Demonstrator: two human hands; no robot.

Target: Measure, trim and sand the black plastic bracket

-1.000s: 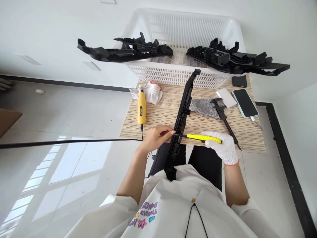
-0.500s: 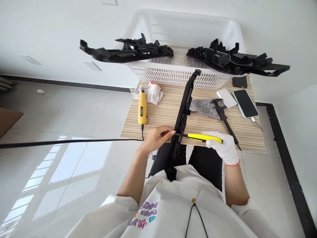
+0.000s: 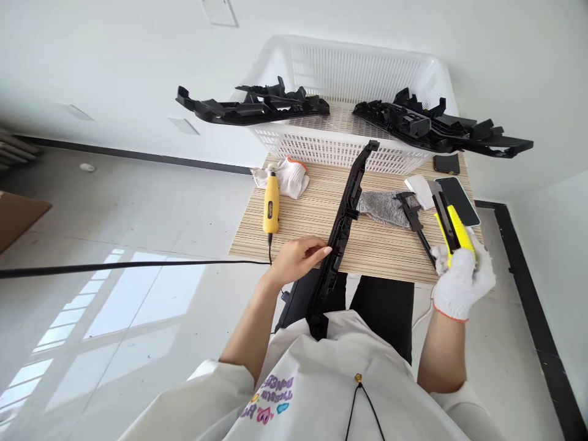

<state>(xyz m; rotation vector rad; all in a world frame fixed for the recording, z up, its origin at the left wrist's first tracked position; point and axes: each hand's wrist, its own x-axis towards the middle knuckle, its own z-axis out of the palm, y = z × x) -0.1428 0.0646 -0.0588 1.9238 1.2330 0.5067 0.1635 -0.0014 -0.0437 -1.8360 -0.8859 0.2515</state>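
A long black plastic trim part [image 3: 348, 211] slants over the table's front edge, its lower end resting against my shirt. Bare, my left hand [image 3: 296, 260] grips this part at its left edge with thumb and fingers. My right hand [image 3: 465, 272], in a white knitted glove, is closed around a yellow and black utility knife [image 3: 452, 228]. The knife's blade points up and away, above the right side of the table. Just left of the gloved hand lies a black caliper [image 3: 416, 223], partly on a grey cloth [image 3: 384, 208].
A white plastic basket [image 3: 316, 142] stands at the back, with black plastic parts [image 3: 257, 110] across its rim. A yellow rotary tool [image 3: 271, 205] with a cord and a white glove [image 3: 293, 177] lie left. Phones [image 3: 466, 205] lie right on the striped table [image 3: 250, 239].
My right hand has swung the utility knife away from the black part to the right, turning its blade upward. My left hand stays on the part. The view has shifted slightly.
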